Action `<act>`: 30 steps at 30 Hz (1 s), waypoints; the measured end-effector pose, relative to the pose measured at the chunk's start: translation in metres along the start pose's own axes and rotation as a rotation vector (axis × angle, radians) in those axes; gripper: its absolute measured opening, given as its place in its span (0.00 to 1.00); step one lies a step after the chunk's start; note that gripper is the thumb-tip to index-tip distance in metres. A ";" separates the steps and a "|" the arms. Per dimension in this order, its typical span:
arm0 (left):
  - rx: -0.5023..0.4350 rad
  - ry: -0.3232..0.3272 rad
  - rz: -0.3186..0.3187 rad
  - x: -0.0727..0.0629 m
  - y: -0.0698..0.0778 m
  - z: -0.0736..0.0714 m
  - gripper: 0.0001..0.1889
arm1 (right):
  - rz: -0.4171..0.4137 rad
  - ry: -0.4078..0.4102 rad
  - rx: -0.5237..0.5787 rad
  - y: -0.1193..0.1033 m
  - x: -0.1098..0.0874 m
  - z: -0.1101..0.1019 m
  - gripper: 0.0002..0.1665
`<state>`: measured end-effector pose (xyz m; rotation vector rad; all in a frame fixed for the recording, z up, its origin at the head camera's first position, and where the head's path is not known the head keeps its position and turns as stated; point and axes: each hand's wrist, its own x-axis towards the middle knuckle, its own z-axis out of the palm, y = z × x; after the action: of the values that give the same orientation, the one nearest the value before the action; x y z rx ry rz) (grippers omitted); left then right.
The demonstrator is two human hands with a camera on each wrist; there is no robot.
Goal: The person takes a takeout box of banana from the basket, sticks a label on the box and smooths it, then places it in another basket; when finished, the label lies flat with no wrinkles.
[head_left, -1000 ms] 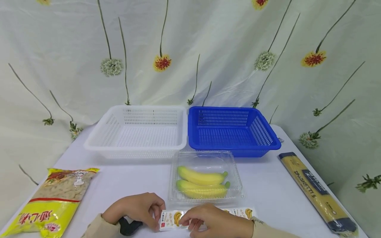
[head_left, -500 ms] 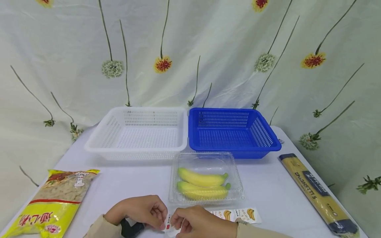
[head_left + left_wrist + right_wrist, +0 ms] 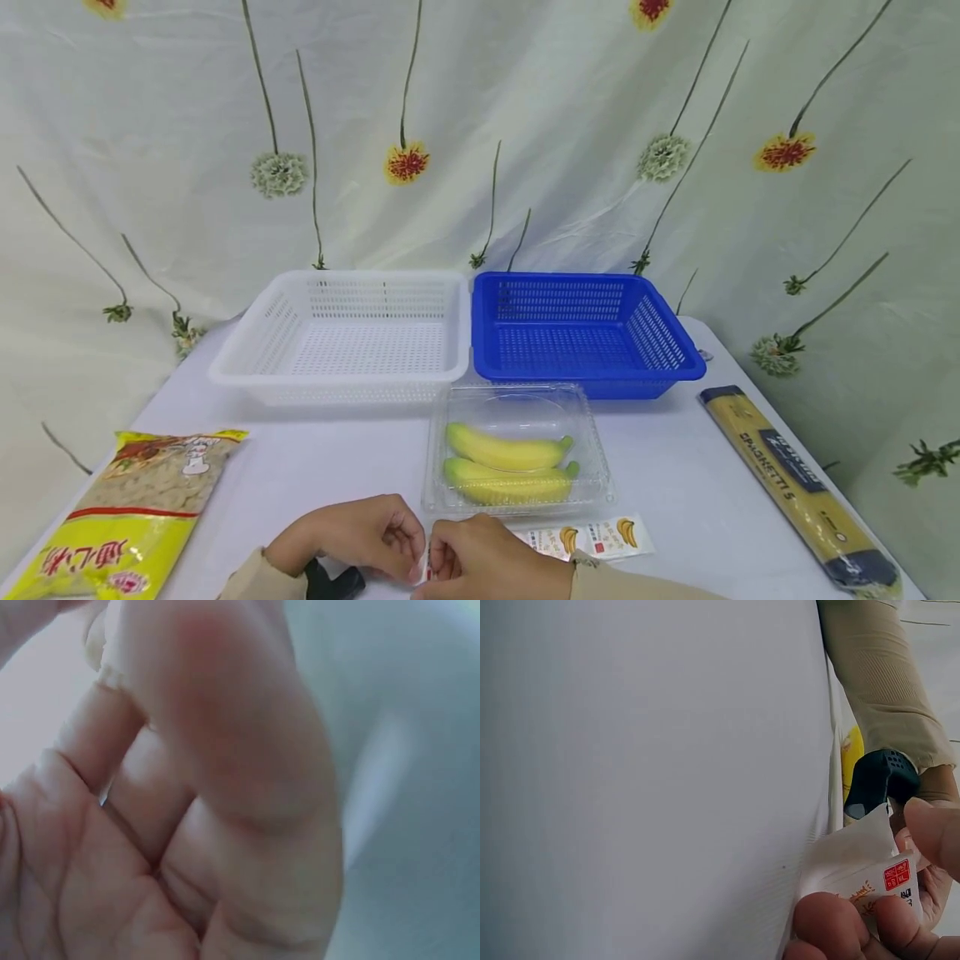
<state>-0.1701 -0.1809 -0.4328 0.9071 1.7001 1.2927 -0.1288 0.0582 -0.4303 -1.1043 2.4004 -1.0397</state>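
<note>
At the near edge of the table lies a strip of white banana stickers [image 3: 624,535], its right part flat on the cloth and its left end between my hands. My left hand [image 3: 371,537] pinches that end with thumb and curled fingers. Right beside it, my right hand [image 3: 491,567] grips the strip and covers its middle. In the right wrist view, the printed end with a red stamp [image 3: 896,874] and a white paper flap [image 3: 855,844] stand apart at an angle. Just beyond is a clear plastic box [image 3: 600,493] holding two yellow bananas [image 3: 510,450].
A white basket [image 3: 337,385] and a blue basket [image 3: 585,385] stand side by side at the back. A yellow bag of pasta [image 3: 142,508] lies at left, a long pack of spaghetti [image 3: 795,487] along the right edge. A patterned curtain [image 3: 465,125] hangs behind.
My right hand has moved left along the strip to meet my left hand, uncovering more of the strip's right part. The strip's left end has gone from flat to held between both hands.
</note>
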 end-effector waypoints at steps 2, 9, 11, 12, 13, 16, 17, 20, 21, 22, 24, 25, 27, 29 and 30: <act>-0.009 -0.003 -0.002 0.000 0.000 0.001 0.09 | -0.025 0.002 -0.013 0.002 0.001 0.002 0.12; -0.021 -0.007 -0.056 -0.004 0.001 -0.001 0.11 | -0.143 0.041 -0.090 0.042 0.005 0.021 0.07; -0.019 -0.007 -0.071 -0.004 0.001 -0.002 0.12 | -0.165 0.066 -0.113 0.049 0.003 0.022 0.06; -0.015 -0.006 -0.078 -0.005 0.001 -0.002 0.11 | -0.163 0.071 -0.116 0.047 0.000 0.019 0.06; -0.010 -0.002 -0.084 -0.005 0.001 -0.003 0.11 | -0.160 0.075 -0.111 0.042 -0.003 0.014 0.06; 0.020 0.012 -0.085 -0.006 0.001 -0.004 0.09 | -0.123 0.064 -0.065 0.021 -0.015 -0.002 0.04; 0.029 0.017 -0.083 -0.007 0.001 -0.004 0.08 | -0.117 0.062 -0.051 0.015 -0.019 -0.007 0.04; 0.061 0.038 -0.076 -0.008 0.002 -0.005 0.07 | -0.101 0.062 0.008 0.009 -0.027 -0.015 0.04; 0.067 0.043 -0.078 -0.008 0.002 -0.005 0.07 | -0.106 0.069 0.022 0.009 -0.029 -0.016 0.04; 0.073 0.047 -0.079 -0.009 0.003 -0.005 0.07 | -0.113 0.077 0.031 0.011 -0.031 -0.016 0.04; 0.084 0.062 -0.091 -0.009 0.002 -0.004 0.06 | -0.103 0.082 0.053 0.012 -0.033 -0.018 0.03; 0.089 0.068 -0.096 -0.009 0.002 -0.004 0.06 | -0.100 0.088 0.059 0.012 -0.035 -0.019 0.04; 0.099 0.083 -0.105 -0.009 0.002 -0.003 0.06 | -0.085 0.091 0.079 0.013 -0.037 -0.022 0.04; 0.108 0.099 -0.110 -0.009 0.003 -0.003 0.06 | -0.070 0.090 0.097 0.013 -0.040 -0.025 0.06; 0.117 0.111 -0.113 -0.009 0.003 -0.003 0.06 | -0.067 0.093 0.110 0.014 -0.041 -0.027 0.08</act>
<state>-0.1682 -0.1895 -0.4277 0.8058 1.9018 1.1977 -0.1236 0.1082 -0.4225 -1.1285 2.3586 -1.2557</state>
